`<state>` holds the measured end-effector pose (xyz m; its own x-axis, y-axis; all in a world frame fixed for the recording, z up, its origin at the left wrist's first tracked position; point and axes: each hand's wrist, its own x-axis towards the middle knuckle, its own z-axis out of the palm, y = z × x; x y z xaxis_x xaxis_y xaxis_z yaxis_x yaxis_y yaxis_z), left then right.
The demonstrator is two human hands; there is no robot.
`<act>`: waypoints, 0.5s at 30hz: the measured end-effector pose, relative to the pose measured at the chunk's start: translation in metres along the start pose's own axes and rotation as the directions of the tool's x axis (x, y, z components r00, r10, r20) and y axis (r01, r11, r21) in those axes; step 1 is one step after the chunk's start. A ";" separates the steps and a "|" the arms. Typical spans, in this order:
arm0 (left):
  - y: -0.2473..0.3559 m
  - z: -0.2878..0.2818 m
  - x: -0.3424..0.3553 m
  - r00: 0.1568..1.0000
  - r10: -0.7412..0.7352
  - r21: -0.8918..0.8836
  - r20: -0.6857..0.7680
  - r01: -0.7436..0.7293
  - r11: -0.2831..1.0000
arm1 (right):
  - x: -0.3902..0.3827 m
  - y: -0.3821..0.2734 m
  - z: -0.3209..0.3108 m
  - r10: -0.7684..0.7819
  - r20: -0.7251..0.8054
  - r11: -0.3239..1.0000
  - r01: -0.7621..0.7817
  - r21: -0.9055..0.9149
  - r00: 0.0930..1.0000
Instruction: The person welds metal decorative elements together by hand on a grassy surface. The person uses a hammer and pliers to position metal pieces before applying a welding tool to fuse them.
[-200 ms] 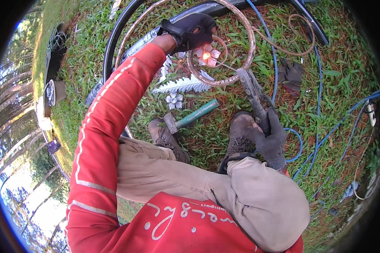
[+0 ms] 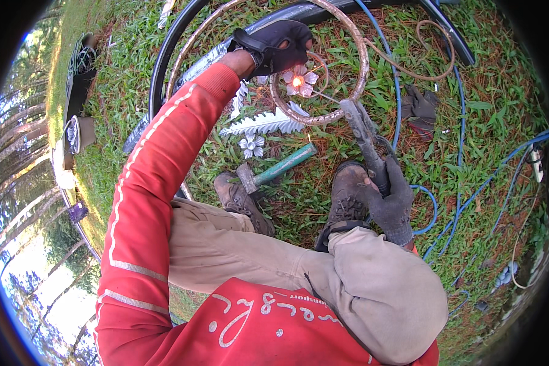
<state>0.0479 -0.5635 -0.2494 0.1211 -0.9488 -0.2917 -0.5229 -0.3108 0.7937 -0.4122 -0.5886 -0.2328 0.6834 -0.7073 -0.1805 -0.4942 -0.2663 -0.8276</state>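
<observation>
My left hand [image 2: 280, 49], in a black glove, is closed on the curled metal scroll [image 2: 361, 79]; its exact grip is partly hidden. Right beside its fingers a pale metal flower [image 2: 307, 85] sits within the scroll, its centre glowing orange. My right hand [image 2: 391, 204], in a grey glove, wraps round the handle of a welding electrode holder [image 2: 366, 137]. From the holder's jaws a thin electrode [image 2: 328, 97] reaches left to the flower. A silvery leaf-shaped piece [image 2: 268, 124] and a second metal flower [image 2: 251, 146] lie on the grass below the scroll.
A hammer [image 2: 280, 168] with a green handle lies between my boots. Blue cable [image 2: 459, 146] runs over the grass at right, near a dark glove [image 2: 419, 111]. Large black curved pipe [image 2: 165, 58] lies behind the scroll. A bucket-like container [image 2: 84, 134] stands far left.
The electrode holder has shifted very slightly left, and the glow on the flower has changed shape a little. A small spark shows by the hammer handle's end. My left hand stays put.
</observation>
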 end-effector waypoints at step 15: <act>-0.011 0.001 0.003 0.990 0.119 -0.028 -0.077 -0.121 0.992 | 0.002 0.000 0.001 -0.027 0.016 0.999 0.027 -0.029 1.000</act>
<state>0.0532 -0.5625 -0.2597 0.1224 -0.9805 -0.1535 -0.5095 -0.1948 0.8381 -0.4103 -0.5891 -0.2343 0.7047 -0.6897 -0.1665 -0.4906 -0.3042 -0.8165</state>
